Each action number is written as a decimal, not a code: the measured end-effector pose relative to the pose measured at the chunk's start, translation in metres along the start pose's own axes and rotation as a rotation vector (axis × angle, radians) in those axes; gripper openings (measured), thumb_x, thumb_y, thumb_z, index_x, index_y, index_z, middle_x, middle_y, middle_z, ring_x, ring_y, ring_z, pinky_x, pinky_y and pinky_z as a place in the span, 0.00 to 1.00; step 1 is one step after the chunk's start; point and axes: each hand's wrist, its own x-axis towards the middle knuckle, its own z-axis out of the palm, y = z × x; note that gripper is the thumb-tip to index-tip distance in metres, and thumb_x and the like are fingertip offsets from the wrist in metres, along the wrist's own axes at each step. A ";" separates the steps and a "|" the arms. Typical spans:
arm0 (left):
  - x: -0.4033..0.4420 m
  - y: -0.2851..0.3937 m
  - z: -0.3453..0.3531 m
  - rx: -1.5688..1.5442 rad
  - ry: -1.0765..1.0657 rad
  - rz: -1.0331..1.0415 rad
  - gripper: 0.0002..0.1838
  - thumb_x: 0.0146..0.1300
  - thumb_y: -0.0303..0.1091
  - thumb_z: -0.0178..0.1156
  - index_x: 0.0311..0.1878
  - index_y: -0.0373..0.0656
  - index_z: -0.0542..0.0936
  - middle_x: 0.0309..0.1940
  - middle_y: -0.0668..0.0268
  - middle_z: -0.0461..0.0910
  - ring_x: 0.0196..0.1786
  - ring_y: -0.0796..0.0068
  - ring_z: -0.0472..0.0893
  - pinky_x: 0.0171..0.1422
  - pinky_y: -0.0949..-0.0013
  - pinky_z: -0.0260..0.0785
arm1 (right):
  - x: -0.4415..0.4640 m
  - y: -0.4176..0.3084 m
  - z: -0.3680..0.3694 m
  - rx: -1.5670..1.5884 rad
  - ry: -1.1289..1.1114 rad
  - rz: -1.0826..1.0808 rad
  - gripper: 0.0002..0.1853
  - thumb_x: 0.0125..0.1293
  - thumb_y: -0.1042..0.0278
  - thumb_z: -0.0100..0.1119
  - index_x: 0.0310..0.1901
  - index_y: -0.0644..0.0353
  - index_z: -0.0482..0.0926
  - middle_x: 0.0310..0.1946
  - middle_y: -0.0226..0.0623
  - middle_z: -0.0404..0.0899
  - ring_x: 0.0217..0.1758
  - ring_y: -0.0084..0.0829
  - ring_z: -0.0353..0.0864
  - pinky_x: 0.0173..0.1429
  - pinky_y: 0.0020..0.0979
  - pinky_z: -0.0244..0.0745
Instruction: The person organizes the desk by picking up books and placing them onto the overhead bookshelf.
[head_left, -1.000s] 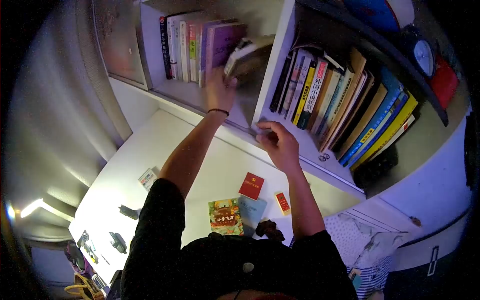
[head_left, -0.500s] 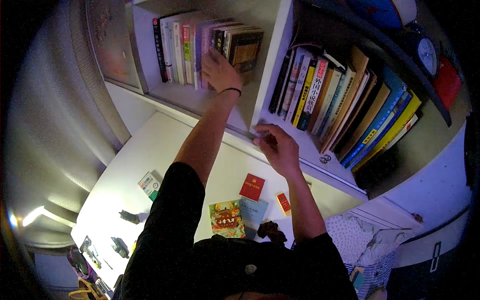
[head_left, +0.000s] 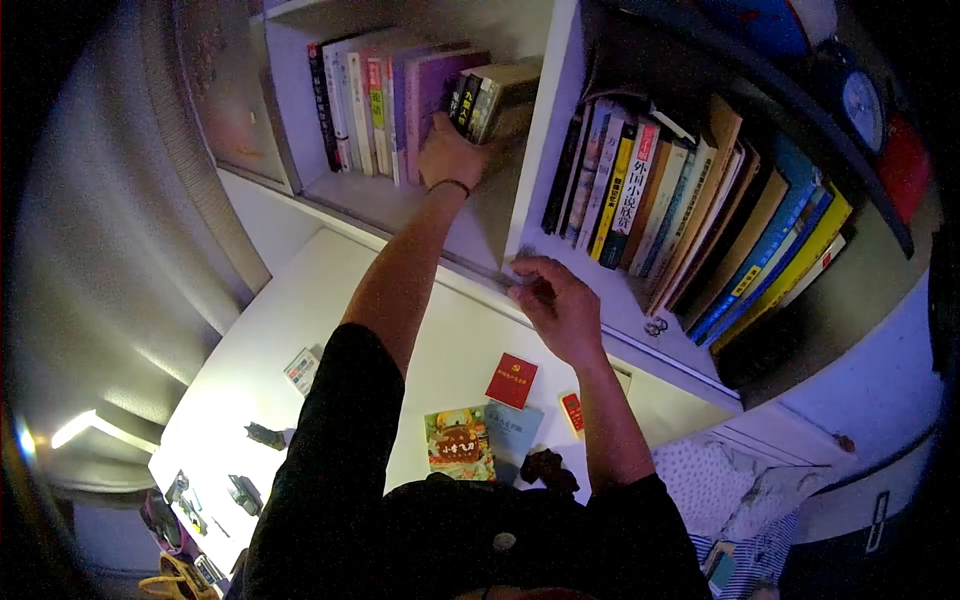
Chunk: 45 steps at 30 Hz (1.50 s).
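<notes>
My left hand (head_left: pixel 452 158) is inside the left shelf compartment, its fingers closed around the lower spines of a few dark-spined books (head_left: pixel 475 105). These books lean to the right, and a purple book (head_left: pixel 432 85) shows its cover just left of them. Part of my fingers is hidden against the spines. My right hand (head_left: pixel 562 308) is by the front edge of the shelf (head_left: pixel 470 268), near the foot of the divider (head_left: pixel 545 130). Its fingers are loosely bent, with a gap between thumb and index finger and nothing visible between them.
Several upright books (head_left: pixel 355 110) fill the compartment's left side; more books (head_left: pixel 690 210) lean in the right compartment. A key ring (head_left: pixel 655 327) lies at the shelf edge. On the white desk (head_left: pixel 330 270) lie a red booklet (head_left: pixel 511 381), a colourful book (head_left: pixel 460 445) and a red-and-white object (head_left: pixel 572 413).
My left hand has moved slightly right and lower on the spines. The dark-spined books have shifted right and tilted, exposing more of the purple book. My right hand has barely moved.
</notes>
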 end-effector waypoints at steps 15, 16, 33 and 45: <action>-0.019 0.010 0.002 0.188 0.386 0.173 0.50 0.47 0.47 0.66 0.69 0.45 0.49 0.67 0.55 0.50 0.68 0.52 0.51 0.67 0.44 0.45 | -0.003 0.003 -0.003 0.058 -0.089 -0.004 0.14 0.56 0.64 0.60 0.44 0.55 0.76 0.38 0.36 0.79 0.37 0.35 0.80 0.44 0.33 0.74; -0.017 0.006 0.002 0.503 0.401 0.440 0.42 0.53 0.44 0.59 0.69 0.47 0.51 0.68 0.57 0.48 0.69 0.52 0.49 0.68 0.41 0.42 | -0.003 0.003 -0.002 0.060 -0.094 -0.002 0.14 0.56 0.64 0.60 0.44 0.55 0.76 0.38 0.36 0.79 0.37 0.35 0.80 0.44 0.33 0.74; -0.027 -0.003 -0.004 1.061 -0.076 0.992 0.24 0.63 0.46 0.45 0.63 0.57 0.64 0.65 0.70 0.59 0.69 0.64 0.54 0.67 0.32 0.28 | -0.003 0.000 -0.002 0.072 -0.043 -0.051 0.12 0.54 0.72 0.63 0.42 0.57 0.77 0.31 0.32 0.78 0.33 0.22 0.77 0.40 0.24 0.74; -0.027 -0.004 -0.022 0.971 0.121 1.136 0.21 0.61 0.41 0.47 0.59 0.54 0.69 0.62 0.68 0.64 0.69 0.68 0.52 0.67 0.32 0.30 | -0.001 0.007 0.002 0.069 -0.064 -0.009 0.12 0.55 0.65 0.62 0.42 0.52 0.76 0.33 0.33 0.79 0.34 0.32 0.80 0.40 0.31 0.75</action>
